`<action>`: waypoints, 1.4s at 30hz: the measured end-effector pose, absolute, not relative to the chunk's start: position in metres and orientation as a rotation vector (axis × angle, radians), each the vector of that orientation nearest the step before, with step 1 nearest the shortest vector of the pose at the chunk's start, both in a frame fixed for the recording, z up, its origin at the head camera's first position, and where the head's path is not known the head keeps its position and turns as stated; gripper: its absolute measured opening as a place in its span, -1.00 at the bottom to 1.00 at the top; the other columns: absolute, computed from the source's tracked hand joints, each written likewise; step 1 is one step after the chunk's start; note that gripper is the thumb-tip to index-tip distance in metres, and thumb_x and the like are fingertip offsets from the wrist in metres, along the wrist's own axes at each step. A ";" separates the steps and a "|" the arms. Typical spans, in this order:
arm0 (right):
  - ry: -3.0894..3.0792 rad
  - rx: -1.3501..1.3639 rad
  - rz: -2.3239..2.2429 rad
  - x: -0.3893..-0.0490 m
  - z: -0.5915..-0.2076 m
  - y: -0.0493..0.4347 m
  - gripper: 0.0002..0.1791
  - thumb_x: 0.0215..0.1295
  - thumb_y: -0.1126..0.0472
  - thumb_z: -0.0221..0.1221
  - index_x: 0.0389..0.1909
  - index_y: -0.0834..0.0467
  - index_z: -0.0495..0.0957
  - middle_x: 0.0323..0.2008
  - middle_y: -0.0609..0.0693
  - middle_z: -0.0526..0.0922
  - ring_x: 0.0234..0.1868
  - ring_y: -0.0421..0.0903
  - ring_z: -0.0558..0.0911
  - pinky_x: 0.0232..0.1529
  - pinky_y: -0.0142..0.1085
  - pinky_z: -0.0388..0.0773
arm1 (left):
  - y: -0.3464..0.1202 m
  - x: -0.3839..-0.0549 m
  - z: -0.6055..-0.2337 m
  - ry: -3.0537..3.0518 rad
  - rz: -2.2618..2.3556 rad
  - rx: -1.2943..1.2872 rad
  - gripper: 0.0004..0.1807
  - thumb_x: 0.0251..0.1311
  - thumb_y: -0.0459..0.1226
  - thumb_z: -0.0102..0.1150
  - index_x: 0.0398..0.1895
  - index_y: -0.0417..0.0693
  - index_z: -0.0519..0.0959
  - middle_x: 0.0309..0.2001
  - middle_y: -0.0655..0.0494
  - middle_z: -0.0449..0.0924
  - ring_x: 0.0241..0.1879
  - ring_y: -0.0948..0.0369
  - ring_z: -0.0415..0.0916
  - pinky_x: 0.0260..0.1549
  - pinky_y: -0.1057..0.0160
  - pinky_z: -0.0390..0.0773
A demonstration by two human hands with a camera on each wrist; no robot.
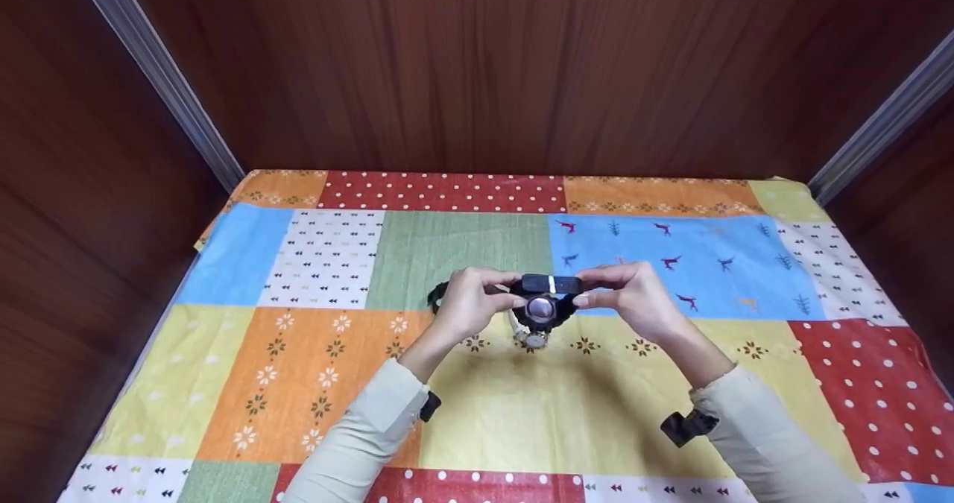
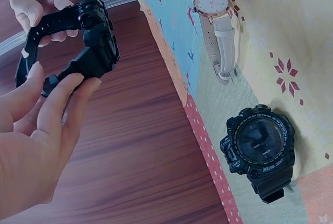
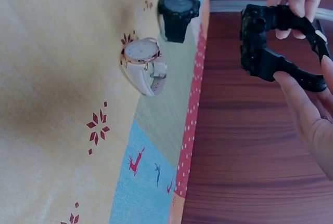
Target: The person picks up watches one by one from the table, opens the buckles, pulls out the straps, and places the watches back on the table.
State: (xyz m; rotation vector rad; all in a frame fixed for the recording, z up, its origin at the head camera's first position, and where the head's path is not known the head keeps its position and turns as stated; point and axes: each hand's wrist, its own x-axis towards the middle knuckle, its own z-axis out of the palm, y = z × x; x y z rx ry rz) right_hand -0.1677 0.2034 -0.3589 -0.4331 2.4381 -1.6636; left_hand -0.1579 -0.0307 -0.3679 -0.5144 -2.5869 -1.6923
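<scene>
Both hands hold a black sports watch (image 1: 551, 285) up above the table, its strap forming a loop with a small white piece on it. My left hand (image 1: 471, 302) pinches one side of the strap between thumb and fingers. On the other side, my right hand (image 1: 633, 298) pinches the strap too. In the left wrist view, the chunky case of the held watch (image 2: 99, 42) is seen from the side. Below lies a white-strapped watch (image 2: 212, 3) with a rose-gold rim. A second black sports watch (image 2: 260, 141) lies beside it, dial up.
A patchwork-patterned cloth (image 1: 492, 406) covers the table. Brown wood-grain panels (image 1: 477, 71) rise behind it and at both sides, with grey metal strips (image 1: 164, 78) at the corners. Dark devices (image 1: 689, 427) are strapped at the wrists.
</scene>
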 end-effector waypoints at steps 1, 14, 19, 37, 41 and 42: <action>2.440 -0.433 -1.669 -0.168 -0.359 0.204 -0.68 -0.05 0.31 0.35 -0.21 0.30 0.64 -0.22 0.16 0.65 -0.17 -0.03 0.58 -0.15 -0.29 0.52 | -0.031 -0.158 -0.368 -2.574 -1.705 -0.520 -0.70 -0.06 -0.43 0.32 -0.17 -0.28 0.63 -0.22 -0.13 0.63 -0.35 0.14 0.60 -0.41 0.41 0.56; 2.401 -0.427 -1.750 -0.170 -0.360 0.207 -0.67 -0.05 0.35 0.34 -0.20 0.36 0.61 -0.21 0.18 0.64 -0.19 -0.07 0.59 -0.12 -0.31 0.50 | -0.034 -0.161 -0.370 -2.540 -1.927 -0.442 -0.72 -0.02 -0.47 0.28 -0.16 -0.29 0.62 -0.18 -0.15 0.61 -0.27 0.15 0.59 -0.32 0.38 0.56; 2.420 -0.442 -1.736 -0.169 -0.359 0.208 -0.68 -0.04 0.36 0.33 -0.19 0.35 0.62 -0.20 0.19 0.63 -0.17 -0.05 0.58 -0.12 -0.31 0.49 | -0.034 -0.161 -0.371 -2.510 -1.969 -0.465 -0.72 -0.02 -0.48 0.27 -0.16 -0.32 0.61 -0.15 -0.18 0.59 -0.26 0.11 0.59 -0.32 0.37 0.56; 2.280 -0.429 -1.886 -0.169 -0.361 0.210 -0.67 -0.01 0.47 0.26 -0.16 0.51 0.53 -0.20 0.22 0.61 -0.19 0.01 0.60 -0.16 -0.23 0.55 | -0.036 -0.164 -0.375 -2.450 -2.041 -0.507 -0.72 0.00 -0.46 0.25 -0.15 -0.33 0.60 -0.21 -0.18 0.61 -0.32 0.23 0.57 -0.29 0.32 0.57; 2.217 -0.420 -1.950 -0.168 -0.363 0.210 -0.66 -0.01 0.50 0.24 -0.15 0.55 0.50 -0.21 0.19 0.61 -0.20 0.00 0.61 -0.16 -0.19 0.55 | -0.036 -0.164 -0.376 -2.458 -2.025 -0.502 -0.72 0.00 -0.46 0.26 -0.16 -0.32 0.61 -0.21 -0.15 0.62 -0.33 0.26 0.56 -0.30 0.32 0.57; 2.207 -0.417 -1.962 -0.168 -0.363 0.210 -0.66 -0.01 0.51 0.24 -0.16 0.55 0.51 -0.21 0.18 0.62 -0.21 0.00 0.61 -0.17 -0.18 0.55 | -0.036 -0.164 -0.376 -2.457 -2.025 -0.503 -0.73 -0.01 -0.46 0.26 -0.16 -0.32 0.61 -0.20 -0.15 0.62 -0.33 0.26 0.57 -0.30 0.32 0.57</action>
